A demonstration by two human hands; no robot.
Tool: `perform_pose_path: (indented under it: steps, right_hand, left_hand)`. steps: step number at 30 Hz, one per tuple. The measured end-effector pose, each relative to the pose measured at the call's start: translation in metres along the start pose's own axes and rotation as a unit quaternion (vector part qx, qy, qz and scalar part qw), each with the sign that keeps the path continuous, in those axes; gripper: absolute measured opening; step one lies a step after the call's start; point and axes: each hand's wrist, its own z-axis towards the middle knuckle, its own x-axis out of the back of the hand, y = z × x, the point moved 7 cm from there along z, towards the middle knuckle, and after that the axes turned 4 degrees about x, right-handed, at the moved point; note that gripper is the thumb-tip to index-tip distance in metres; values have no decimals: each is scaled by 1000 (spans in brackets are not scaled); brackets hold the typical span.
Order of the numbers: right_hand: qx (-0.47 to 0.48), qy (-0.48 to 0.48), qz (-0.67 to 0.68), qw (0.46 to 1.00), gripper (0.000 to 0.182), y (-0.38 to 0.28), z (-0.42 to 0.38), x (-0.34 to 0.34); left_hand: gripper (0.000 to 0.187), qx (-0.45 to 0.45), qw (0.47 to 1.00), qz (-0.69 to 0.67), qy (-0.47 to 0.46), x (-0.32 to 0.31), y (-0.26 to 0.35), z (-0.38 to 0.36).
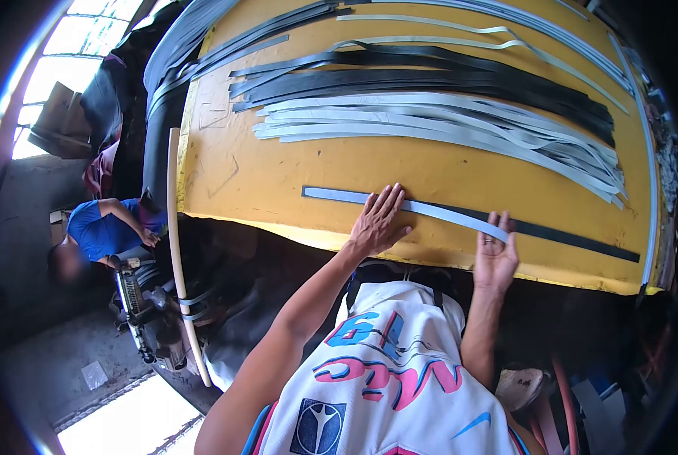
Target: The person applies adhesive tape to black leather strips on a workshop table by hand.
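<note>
Where the view begins at the far left, a person in blue (105,231) is beside some machinery (130,292), well apart from the table (354,163). Grey strips (176,61) drape over the table's left end, perhaps because they are too long to lie wholly on it, and a pole (177,258) stands just beside that end. Across the table's far side lie a black bundle (430,81) and, nearer, a pale bundle (415,114), sorted by colour and laid lengthwise, which probably makes single pieces easy to pick out and leaves the near strip of yellow surface for working. There, the left hand (381,221) lies flat, fingers outstretched, over the light strip (445,214), seemingly pinning it on the black strip (566,237) so that neither slides. Left of that hand the two lie one on top of the other; to its right they part, the light one curving towards the wearer. The right hand (497,258), palm up, has its fingers bent around the light strip's right end, likely to steer it, while the black one runs on beyond towards the rail (652,205)
</note>
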Motion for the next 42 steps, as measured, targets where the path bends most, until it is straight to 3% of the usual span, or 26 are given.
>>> perform_pose_path:
  steps: [3, 4, 5, 7, 9, 11, 15, 19, 22, 26, 34, 39, 42]
  right_hand:
    - [78, -114, -86, 987, 45, -54, 7, -11]
    - [95, -150, -173, 969, 46, -72, 9, -15]
    - [114, -181, -260, 942, 46, -87, 6, -21]
    - [177, -159, -400, 885, 42, -116, -1, -33]
    - [255, -120, -536, 796, 30, -138, -4, -40]
    - [234, -182, -581, 758, 27, -144, -7, -48]
    - [234, -197, -598, 740, 21, -135, -23, -60]
    - [275, -203, -590, 731, 18, -131, -27, -59]
    - [267, -186, -600, 730, 16, -131, -26, -53]
    - [276, -159, -610, 726, 15, -133, -26, -53]
    - [271, -146, -582, 753, 18, -139, -3, -41]
    - [270, -97, -655, 699, 19, -144, 18, -33]
    - [254, -105, -650, 708, 20, -145, 34, -23]
  left_hand:
    - [86, 0, 1000, -6, -5, 0, -1, 0]
    - [86, -6, 1000, -8, -5, 1, 0, 0]
    - [86, 4, 1000, -11, -10, 1, -1, 0]
    - [87, -3, 1000, -24, -18, -3, 0, 0]
    - [86, 1, 1000, -23, 3, -1, -2, 1]
    - [83, 3, 999, -43, 5, 2, -1, 1]
    - [73, 16, 996, -82, 18, 1, -6, 4]
    - [57, 9, 991, -89, 99, 17, -5, 12]
    - [41, -65, 964, -210, 148, 29, 4, 30]
    - [36, -102, 961, -236, 107, 18, 9, 46]
    - [26, -109, 958, -222, 142, 16, 9, 47]
    - [25, -107, 962, -215, 131, 12, 9, 48]
    - [26, -116, 958, -219, 145, 15, 11, 48]
